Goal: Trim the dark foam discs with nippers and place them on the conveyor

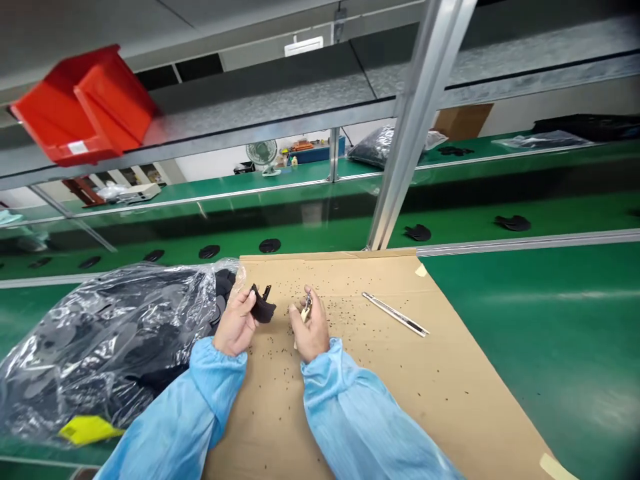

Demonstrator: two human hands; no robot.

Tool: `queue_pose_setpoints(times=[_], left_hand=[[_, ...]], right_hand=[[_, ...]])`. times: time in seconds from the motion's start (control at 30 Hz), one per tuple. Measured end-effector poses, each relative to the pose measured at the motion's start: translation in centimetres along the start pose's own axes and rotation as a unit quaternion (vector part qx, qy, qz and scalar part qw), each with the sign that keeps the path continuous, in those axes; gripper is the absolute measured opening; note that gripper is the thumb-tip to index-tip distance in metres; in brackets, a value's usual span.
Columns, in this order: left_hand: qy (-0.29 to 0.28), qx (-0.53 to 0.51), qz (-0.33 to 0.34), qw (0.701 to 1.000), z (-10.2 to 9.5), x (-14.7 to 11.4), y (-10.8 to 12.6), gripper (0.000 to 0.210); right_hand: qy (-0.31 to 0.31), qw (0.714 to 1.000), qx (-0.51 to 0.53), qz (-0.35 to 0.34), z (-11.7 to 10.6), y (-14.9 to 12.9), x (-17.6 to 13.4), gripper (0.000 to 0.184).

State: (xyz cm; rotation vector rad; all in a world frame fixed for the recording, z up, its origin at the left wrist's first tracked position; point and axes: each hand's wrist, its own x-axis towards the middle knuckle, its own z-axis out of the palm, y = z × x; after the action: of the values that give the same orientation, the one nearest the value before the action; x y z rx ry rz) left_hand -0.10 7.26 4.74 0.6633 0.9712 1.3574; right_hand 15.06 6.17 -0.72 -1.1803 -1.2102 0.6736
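Note:
My left hand (238, 325) grips a black curved part (263, 308) by its left edge, with a small slotted piece standing up from it. A short distance to the right, my right hand (312, 329) is closed around a small metal hand tool (306, 308) with pale handles; its kind is mostly hidden by my fingers. The tool and the black part are apart. Both hands are above a cardboard sheet (380, 400) strewn with many tiny dark bits. A slim utility knife (395, 313) lies on the cardboard to the right of my right hand.
A clear plastic bag (115, 327) full of black parts lies at left, a yellow piece (90, 429) near its bottom. Behind, several black parts lie along a green belt (320, 235). A metal post (420, 127) rises beyond the cardboard. A red bin (90, 110) sits on the overhead shelf.

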Motion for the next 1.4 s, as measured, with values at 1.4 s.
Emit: queue_pose_setpoints(times=[1.4], left_hand=[[0.003, -0.125, -0.103, 0.987, -2.7, -0.6, -1.6, 0.025]], right_hand=[[-0.215, 0.919, -0.262, -0.201, -0.6, -1.6, -1.0, 0.033]])
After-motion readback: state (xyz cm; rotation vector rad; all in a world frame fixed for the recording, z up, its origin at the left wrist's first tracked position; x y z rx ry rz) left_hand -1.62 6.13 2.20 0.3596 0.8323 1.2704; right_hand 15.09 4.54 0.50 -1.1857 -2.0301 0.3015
